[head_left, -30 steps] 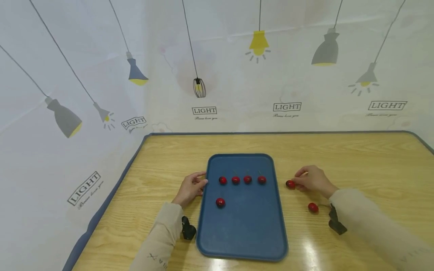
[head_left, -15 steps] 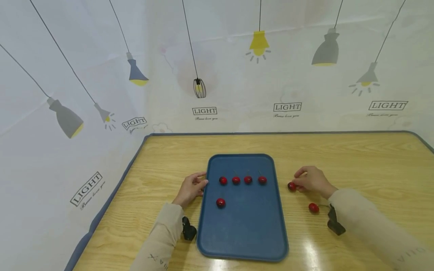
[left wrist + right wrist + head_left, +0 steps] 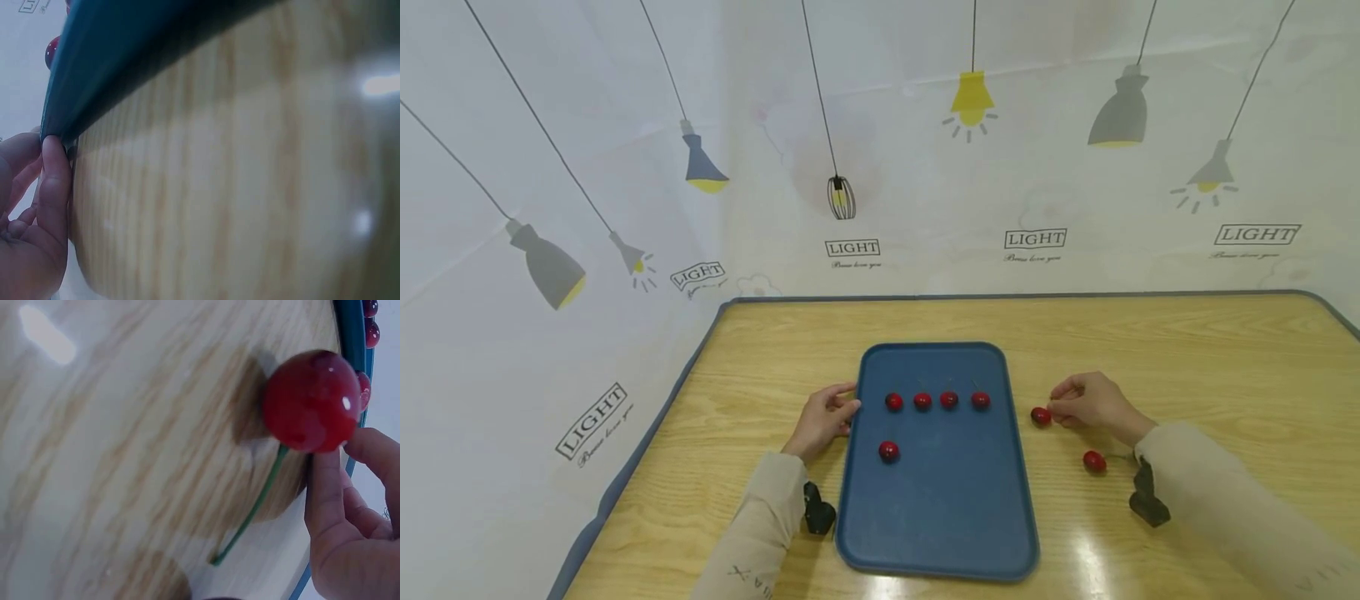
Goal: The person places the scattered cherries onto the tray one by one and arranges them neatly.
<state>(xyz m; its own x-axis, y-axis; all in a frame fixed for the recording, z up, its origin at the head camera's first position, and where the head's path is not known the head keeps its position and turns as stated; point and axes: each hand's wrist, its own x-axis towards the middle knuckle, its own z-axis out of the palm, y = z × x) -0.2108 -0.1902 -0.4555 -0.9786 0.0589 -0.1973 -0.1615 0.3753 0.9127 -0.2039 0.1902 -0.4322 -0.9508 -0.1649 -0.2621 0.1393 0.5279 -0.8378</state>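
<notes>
My left hand (image 3: 822, 421) pinches the left rim of a blue tray (image 3: 936, 517); in the left wrist view its thumb (image 3: 55, 181) lies right at the tray's edge. On the tray sit a row of several red cherries (image 3: 922, 402) and one single cherry (image 3: 888, 452) below them. Right of the tray, my right hand (image 3: 1093, 407) pinches at another cherry (image 3: 1041, 417), which shows just left of the fingertips close over the table. A loose cherry (image 3: 1094, 462) lies below that hand; its green stem (image 3: 253, 506) shows large in the right wrist view.
The wooden table (image 3: 1210, 358) has a blue edge and meets a pale wall (image 3: 917, 150) printed with hanging lamps. Black wrist devices (image 3: 818, 510) sit below both sleeves. Light glares off the table near the front.
The cherry at my right fingertips has turned and shifted slightly, and more of it shows beside the fingers. My left hand, the tray and the cherries on it stay put.
</notes>
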